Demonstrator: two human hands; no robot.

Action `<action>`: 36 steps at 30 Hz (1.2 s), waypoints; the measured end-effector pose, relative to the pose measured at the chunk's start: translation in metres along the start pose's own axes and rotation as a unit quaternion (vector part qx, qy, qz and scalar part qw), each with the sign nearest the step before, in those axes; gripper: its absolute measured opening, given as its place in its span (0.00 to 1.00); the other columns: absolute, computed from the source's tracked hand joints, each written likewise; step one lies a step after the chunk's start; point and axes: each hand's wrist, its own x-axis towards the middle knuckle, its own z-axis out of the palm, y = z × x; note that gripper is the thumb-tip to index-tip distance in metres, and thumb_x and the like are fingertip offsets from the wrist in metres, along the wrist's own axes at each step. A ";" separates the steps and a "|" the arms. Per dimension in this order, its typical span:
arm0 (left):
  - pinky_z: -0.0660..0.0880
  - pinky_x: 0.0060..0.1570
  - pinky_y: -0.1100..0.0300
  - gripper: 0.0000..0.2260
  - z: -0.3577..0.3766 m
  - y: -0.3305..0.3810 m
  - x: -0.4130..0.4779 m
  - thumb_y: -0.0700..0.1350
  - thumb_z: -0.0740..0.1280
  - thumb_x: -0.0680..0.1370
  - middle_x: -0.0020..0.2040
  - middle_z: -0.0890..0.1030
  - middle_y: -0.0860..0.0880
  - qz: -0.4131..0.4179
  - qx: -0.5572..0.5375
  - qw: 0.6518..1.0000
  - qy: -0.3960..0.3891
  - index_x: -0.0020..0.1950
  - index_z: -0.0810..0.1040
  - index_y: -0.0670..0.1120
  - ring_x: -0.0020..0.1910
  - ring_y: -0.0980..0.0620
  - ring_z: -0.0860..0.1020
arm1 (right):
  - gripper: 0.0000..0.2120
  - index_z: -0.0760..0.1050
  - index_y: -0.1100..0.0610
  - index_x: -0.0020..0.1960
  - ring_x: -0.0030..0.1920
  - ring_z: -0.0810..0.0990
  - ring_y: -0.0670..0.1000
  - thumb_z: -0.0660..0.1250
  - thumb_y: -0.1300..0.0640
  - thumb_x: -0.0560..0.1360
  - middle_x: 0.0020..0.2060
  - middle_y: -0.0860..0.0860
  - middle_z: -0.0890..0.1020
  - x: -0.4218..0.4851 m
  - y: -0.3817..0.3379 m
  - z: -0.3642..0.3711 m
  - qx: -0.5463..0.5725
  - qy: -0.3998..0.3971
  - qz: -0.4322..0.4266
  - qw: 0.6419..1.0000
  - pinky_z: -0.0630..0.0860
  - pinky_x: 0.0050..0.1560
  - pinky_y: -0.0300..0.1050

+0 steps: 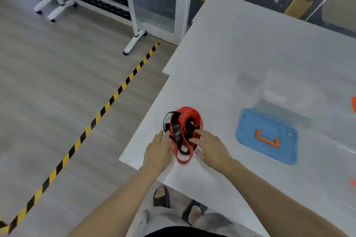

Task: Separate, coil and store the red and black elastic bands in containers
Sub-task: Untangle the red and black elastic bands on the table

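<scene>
A person's left hand (159, 151) and right hand (211, 147) flanked a tangle of red band (189, 119) and black band (176, 130) on a white table (221, 59), fingers spread, the right fingertips (198, 132) resting on the tangle. A blue lid (267, 136) lay well right of the right hand, before a blurred clear container (289, 90).

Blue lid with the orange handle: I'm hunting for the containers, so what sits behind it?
Behind the blue lid, a clear container stands on the white table. It is too blurred to show any contents.
</scene>
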 end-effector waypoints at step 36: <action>0.71 0.68 0.64 0.13 -0.031 0.031 0.003 0.47 0.69 0.83 0.68 0.78 0.58 0.082 -0.380 0.916 0.098 0.67 0.81 0.56 0.69 0.59 0.74 | 0.04 0.81 0.53 0.47 0.44 0.86 0.46 0.73 0.59 0.80 0.41 0.51 0.89 0.008 -0.012 -0.085 0.496 0.146 0.084 0.851 0.80 0.48 0.36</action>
